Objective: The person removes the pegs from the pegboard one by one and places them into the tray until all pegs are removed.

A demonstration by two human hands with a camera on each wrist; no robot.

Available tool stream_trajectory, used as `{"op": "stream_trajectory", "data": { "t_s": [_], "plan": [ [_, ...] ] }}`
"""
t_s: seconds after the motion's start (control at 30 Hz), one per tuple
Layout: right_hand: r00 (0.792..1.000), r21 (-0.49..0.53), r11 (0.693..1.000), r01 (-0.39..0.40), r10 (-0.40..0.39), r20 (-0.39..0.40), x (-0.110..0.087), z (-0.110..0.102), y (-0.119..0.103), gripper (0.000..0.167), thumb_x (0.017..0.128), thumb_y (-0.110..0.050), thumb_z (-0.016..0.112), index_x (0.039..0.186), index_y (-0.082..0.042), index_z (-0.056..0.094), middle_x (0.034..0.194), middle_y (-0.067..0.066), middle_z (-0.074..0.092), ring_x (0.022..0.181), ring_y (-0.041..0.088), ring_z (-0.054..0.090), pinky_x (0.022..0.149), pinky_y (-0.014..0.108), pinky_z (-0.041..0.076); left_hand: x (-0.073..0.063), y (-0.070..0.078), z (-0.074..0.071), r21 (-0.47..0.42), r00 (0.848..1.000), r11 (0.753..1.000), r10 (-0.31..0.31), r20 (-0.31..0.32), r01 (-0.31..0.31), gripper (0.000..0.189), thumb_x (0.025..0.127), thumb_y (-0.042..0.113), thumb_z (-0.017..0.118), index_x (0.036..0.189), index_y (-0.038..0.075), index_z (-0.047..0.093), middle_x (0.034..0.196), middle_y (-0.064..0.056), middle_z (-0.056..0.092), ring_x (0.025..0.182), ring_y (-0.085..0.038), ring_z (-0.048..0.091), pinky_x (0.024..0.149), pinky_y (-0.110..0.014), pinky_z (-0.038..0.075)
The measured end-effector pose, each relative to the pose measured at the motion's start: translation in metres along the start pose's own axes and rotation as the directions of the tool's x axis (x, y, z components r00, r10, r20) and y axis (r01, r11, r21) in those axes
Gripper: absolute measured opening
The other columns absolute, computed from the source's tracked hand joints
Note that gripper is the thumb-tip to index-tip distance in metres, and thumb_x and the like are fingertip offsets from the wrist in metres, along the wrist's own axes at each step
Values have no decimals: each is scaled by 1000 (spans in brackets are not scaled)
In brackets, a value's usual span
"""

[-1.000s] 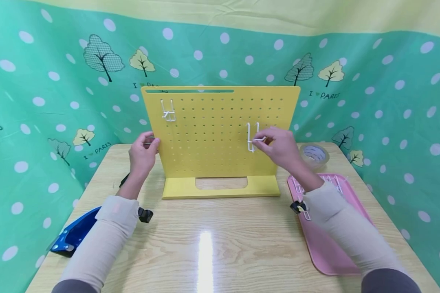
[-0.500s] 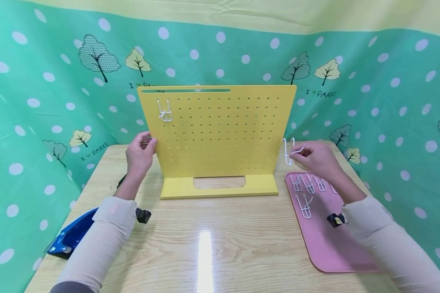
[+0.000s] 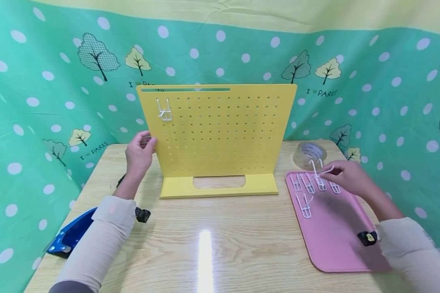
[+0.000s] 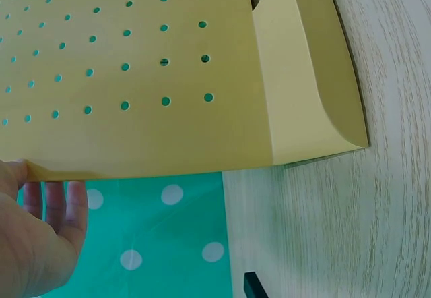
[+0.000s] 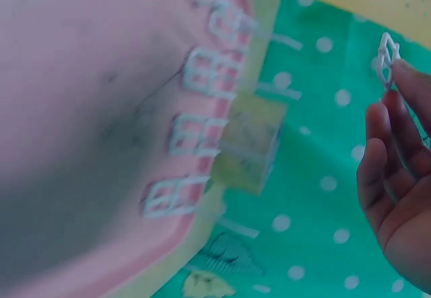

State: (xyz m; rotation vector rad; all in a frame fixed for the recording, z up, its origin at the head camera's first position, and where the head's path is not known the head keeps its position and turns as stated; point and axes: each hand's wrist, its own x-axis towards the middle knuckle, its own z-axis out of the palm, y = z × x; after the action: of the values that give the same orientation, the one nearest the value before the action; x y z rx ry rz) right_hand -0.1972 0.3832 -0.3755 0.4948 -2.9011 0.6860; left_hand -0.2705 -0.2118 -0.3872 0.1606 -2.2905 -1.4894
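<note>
A yellow pegboard [image 3: 220,169] stands upright on its base. My left hand [image 3: 139,152] pinches its left edge, the thumb in front and the fingers behind, as the left wrist view shows. One white wire hook [image 3: 164,115] hangs at the board's upper left. Over the far end of the pink tray [image 3: 337,244], my right hand [image 3: 350,178] holds another white hook [image 3: 317,175] between thumb and fingers, its two prongs pointing up. Several similar hooks [image 3: 305,209] lie in the tray below, most in a row along its far rim.
Behind the tray is a roll of clear tape [image 3: 299,156]. A blue object with metal rivets [image 3: 71,235] sits at the table's left edge, partly hidden by my left sleeve. Green dotted cloth [image 3: 220,53] hangs around the back and sides of the wooden table [image 3: 242,244].
My right hand has carried its hook away from the front of the pegboard, rightward and down to above the tray. The left hand keeps its hold on the board.
</note>
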Motion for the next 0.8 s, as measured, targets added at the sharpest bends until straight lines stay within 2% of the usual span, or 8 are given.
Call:
{"op": "stream_trajectory", "data": {
  "t_s": [0.23, 0.33, 0.47, 0.8],
  "plan": [
    [989, 0, 996, -92, 91, 117, -26, 10, 19, 6, 89, -21, 79, 94, -18, 78, 84, -5, 74, 73, -5, 59, 61, 18, 55, -1, -1, -1, 5, 1000, 1000, 7, 1, -7, 33, 103, 25, 61, 131, 7, 63, 117, -14, 68, 92, -7, 65, 84, -22, 65],
    [976, 3, 992, -125, 123, 180, -37, 23, 26, 5, 90, -24, 79, 93, -22, 77, 86, -8, 73, 76, -2, 59, 65, 17, 56, -2, 0, -1, 2, 1000, 1000, 4, 2, -4, 33, 103, 24, 61, 131, 7, 63, 116, -13, 68, 92, -7, 64, 84, -22, 65],
    [956, 35, 986, -163, 149, 254, -48, 39, 31, 4, 91, -25, 77, 91, -21, 75, 82, -9, 70, 71, 1, 56, 62, 17, 53, -1, 1, 0, -1, 1000, 1000, 5, 6, -5, 33, 103, 24, 61, 132, 7, 63, 118, -15, 68, 91, -5, 64, 86, -26, 66],
    [951, 59, 989, -138, 116, 287, -52, 54, 43, 9, 91, -26, 77, 89, -17, 76, 78, -9, 69, 68, 0, 53, 57, 17, 50, 1, 0, -1, -7, 1000, 1000, 9, -1, -9, 33, 103, 23, 61, 131, 7, 64, 118, -15, 68, 90, -2, 63, 84, -22, 65]
  ]
}}
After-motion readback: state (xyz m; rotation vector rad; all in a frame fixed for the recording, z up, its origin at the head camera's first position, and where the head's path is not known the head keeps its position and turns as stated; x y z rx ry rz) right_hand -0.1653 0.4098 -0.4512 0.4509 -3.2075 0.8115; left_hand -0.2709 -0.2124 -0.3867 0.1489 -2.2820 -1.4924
